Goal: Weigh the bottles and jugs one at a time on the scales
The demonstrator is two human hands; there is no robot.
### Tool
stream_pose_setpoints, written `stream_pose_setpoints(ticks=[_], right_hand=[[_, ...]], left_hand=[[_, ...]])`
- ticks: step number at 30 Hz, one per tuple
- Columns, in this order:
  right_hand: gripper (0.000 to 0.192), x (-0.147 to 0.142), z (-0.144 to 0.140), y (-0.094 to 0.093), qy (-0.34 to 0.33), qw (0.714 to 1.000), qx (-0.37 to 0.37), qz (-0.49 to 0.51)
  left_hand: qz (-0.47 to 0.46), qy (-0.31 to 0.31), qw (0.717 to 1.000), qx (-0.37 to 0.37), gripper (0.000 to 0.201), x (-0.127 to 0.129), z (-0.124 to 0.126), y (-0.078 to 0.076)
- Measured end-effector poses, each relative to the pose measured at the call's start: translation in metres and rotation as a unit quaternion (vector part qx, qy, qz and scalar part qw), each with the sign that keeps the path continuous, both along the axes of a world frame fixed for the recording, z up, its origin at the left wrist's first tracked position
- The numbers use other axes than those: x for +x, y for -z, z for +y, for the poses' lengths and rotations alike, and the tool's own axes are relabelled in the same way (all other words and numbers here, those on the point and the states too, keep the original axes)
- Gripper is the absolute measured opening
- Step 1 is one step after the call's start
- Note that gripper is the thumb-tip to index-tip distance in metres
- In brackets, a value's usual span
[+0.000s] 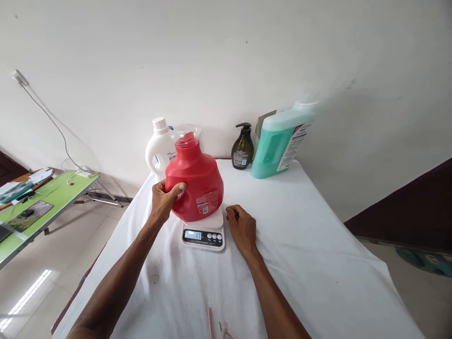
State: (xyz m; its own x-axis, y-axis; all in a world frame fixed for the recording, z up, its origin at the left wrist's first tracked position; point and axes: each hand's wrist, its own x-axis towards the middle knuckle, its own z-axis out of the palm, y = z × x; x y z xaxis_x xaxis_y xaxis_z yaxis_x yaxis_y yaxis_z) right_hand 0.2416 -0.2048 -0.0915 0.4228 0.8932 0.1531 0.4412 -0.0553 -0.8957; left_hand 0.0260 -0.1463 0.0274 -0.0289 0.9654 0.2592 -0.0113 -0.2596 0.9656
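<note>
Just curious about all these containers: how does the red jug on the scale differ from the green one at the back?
The red jug is squat, opaque and upright on the scale, gripped by the left hand. The green jug is taller, translucent, untouched, and leans against the wall. Both carry printed labels.

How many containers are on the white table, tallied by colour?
Red bottle, held by the left hand, on the scale: 1
White bottle: 1
Dark pump bottle: 1
Green jug: 1
Total: 4
</note>
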Motion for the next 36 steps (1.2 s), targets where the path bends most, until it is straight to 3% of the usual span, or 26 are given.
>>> stream_pose_setpoints(ticks=[3,6,11,15,21,36], right_hand=[[0.037,0.0,0.001,0.001,0.004,1.0,-0.005,0.003],[0.036,-0.001,0.002,0.001,0.005,1.0,-0.006,0.003],[0.034,-0.002,0.002,-0.002,0.002,1.0,-0.004,-0.003],[0.036,-0.002,0.001,-0.002,-0.003,1.0,-0.005,-0.003],[0.036,-0.002,0.001,-0.001,-0.004,1.0,-0.01,-0.004],[0.037,-0.004,0.002,-0.006,0.007,0.999,-0.015,-0.028]], left_hand=[[0.035,-0.008,0.998,0.055,0.057,-0.011,0.004,0.004],[0.013,-0.044,0.996,0.077,0.062,-0.022,0.011,0.02],[-0.039,-0.117,0.992,-0.039,0.064,-0.028,0.015,0.073],[-0.013,-0.065,0.995,-0.072,0.063,-0.036,0.007,0.098],[0.018,-0.029,0.996,-0.076,0.06,-0.05,0.01,0.105],[0.059,-0.033,0.996,-0.058,0.054,-0.045,0.019,0.107]])
